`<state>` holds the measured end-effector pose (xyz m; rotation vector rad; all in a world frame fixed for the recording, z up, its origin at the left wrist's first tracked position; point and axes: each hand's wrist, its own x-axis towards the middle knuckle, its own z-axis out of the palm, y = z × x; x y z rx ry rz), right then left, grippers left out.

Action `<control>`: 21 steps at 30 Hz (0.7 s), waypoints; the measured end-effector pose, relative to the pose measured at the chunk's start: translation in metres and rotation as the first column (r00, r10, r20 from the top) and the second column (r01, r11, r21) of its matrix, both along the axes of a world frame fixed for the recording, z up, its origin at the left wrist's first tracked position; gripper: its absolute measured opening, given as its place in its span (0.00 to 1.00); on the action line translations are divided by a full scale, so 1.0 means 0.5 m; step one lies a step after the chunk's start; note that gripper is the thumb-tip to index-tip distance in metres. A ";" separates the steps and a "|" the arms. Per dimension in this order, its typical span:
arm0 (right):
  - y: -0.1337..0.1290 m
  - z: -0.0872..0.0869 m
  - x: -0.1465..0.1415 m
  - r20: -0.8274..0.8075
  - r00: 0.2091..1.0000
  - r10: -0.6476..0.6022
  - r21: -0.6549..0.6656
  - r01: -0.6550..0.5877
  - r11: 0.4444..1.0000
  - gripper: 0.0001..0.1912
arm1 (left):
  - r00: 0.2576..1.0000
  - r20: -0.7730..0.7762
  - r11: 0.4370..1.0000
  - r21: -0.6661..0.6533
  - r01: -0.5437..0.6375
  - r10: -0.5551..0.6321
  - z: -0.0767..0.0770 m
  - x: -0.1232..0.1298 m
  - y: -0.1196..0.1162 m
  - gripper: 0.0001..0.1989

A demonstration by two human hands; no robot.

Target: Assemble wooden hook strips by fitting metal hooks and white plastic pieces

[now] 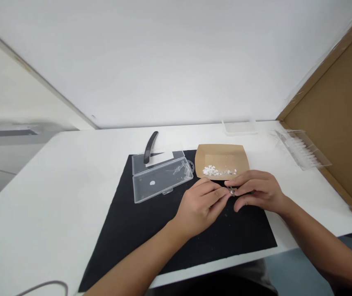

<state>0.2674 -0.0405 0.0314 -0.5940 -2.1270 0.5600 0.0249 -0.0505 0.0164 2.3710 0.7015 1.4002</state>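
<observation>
My left hand point(202, 203) is closed in a pinch, thumb and forefinger together; whatever small piece it holds is hidden by the fingertips. My right hand point(258, 191) grips a small silvery nail clipper point(232, 191), mostly covered by the fingers, with its metal end at the left fingertips. Both hands meet over the black mat point(225, 234). Just beyond them lies a brown paper tray point(222, 150) with small white bits point(211, 170) along its near side.
Left of the tray, an open clear plastic case point(145, 190) holds thin clear pieces point(182, 167) and a white bit. A curved black nail file point(150, 148) rests on its lid. Farther right are a clear box of white nail tips point(301, 150), a shallow clear container point(239, 127) and a cardboard panel point(336, 115).
</observation>
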 end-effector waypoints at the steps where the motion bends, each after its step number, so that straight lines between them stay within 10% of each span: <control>1: 0.002 -0.001 0.002 -0.029 1.000 0.005 -0.040 -0.006 0.999 0.19 | 0.999 0.029 1.000 -0.012 0.013 -0.012 0.001 0.001 0.000 0.05; 7: -0.003 -0.013 -0.012 -0.126 0.990 -0.056 -0.157 0.035 0.987 0.21 | 0.993 0.110 0.992 -0.118 0.050 -0.037 0.010 0.003 -0.001 0.04; 21: -0.015 -0.012 -0.025 -0.088 0.992 -0.090 0.085 0.098 0.992 0.14 | 0.989 0.131 0.979 -0.178 0.097 -0.074 0.015 0.003 0.000 0.05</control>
